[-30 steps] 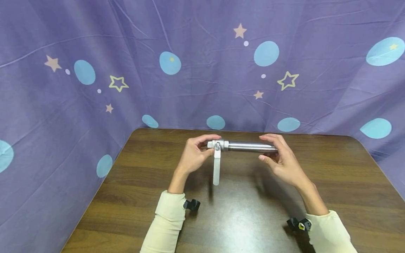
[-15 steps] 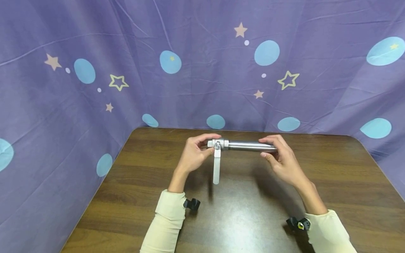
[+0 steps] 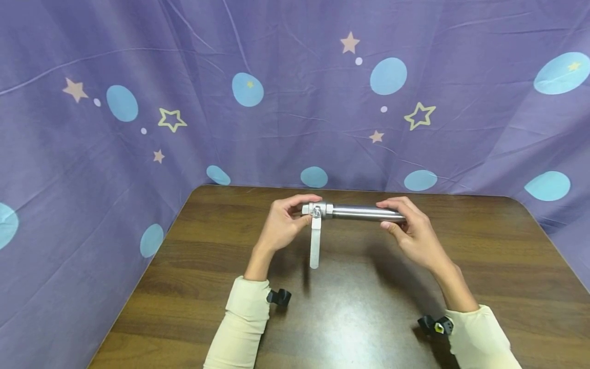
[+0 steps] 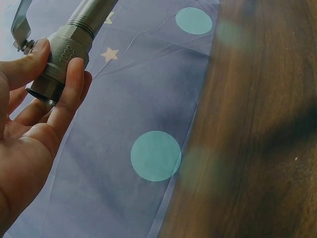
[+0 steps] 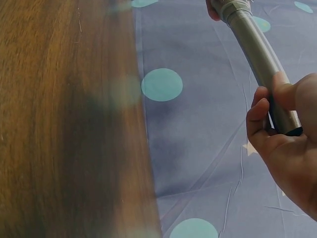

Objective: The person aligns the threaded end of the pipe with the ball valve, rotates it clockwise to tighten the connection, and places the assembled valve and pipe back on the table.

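Note:
A metal ball valve [image 3: 318,210] with a flat lever handle [image 3: 315,246] is joined to a straight steel pipe [image 3: 361,212]. Both are held level above the table, the lever pointing toward me. My left hand [image 3: 283,225] grips the valve body at its left end, thumb near the lever's pivot nut. In the left wrist view, threads [image 4: 81,25] show where the pipe enters the hexagonal end of the valve [image 4: 62,57]. Around the pipe's right end, my right hand [image 3: 412,233] curls its fingers and thumb; the open pipe end [image 5: 295,131] shows beside the palm.
The brown wooden table [image 3: 193,287] lies below, with shadows of the hands on it. A purple curtain [image 3: 295,102] with blue dots and stars hangs along the back and left edges. Black wrist mounts [image 3: 279,298] sit by both light sleeves [image 3: 241,323].
My right thumb and fingers have closed onto the pipe's right end, where they stood slightly wider before. The left hand and the valve have stayed almost still.

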`<state>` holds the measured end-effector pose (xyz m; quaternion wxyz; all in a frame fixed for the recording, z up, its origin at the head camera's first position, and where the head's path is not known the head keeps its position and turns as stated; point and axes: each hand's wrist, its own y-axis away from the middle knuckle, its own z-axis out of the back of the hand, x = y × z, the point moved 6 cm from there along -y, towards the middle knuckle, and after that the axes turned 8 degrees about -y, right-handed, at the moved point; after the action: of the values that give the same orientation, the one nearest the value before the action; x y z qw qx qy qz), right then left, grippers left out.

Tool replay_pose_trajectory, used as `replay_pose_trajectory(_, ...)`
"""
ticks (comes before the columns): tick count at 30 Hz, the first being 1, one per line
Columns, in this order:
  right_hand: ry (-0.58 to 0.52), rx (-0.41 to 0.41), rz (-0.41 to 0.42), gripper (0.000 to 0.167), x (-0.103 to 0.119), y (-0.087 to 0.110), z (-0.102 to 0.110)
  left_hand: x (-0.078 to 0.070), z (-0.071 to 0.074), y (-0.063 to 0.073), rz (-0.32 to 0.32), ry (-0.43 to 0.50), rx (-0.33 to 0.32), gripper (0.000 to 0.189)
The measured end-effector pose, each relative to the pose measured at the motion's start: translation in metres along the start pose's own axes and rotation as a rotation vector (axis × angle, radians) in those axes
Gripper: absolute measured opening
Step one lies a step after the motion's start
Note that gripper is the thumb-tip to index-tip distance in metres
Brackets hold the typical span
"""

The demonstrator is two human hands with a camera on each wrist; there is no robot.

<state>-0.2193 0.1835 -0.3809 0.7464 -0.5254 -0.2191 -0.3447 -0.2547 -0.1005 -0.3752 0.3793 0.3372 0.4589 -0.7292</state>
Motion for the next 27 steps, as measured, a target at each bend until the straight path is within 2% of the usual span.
replay_pose_trajectory(14,-0.039,-0.001,-0.074,0.038,-0.0025,0.0006,0.0012,0.0019,-0.0027,0.0004,0.038,0.005,0.01,0.045)
replay_pose_trajectory(23,-0.074,-0.001,-0.059,0.035,-0.0028,0.0007,0.0006,0.0015,-0.003,0.0005,0.034,0.016,0.012,0.045)
replay_pose_trajectory(27,-0.046,-0.007,-0.042,0.036,-0.0017,0.0005,0.0013,0.0003,-0.0031,0.0005,0.026,0.021,0.014,0.045)
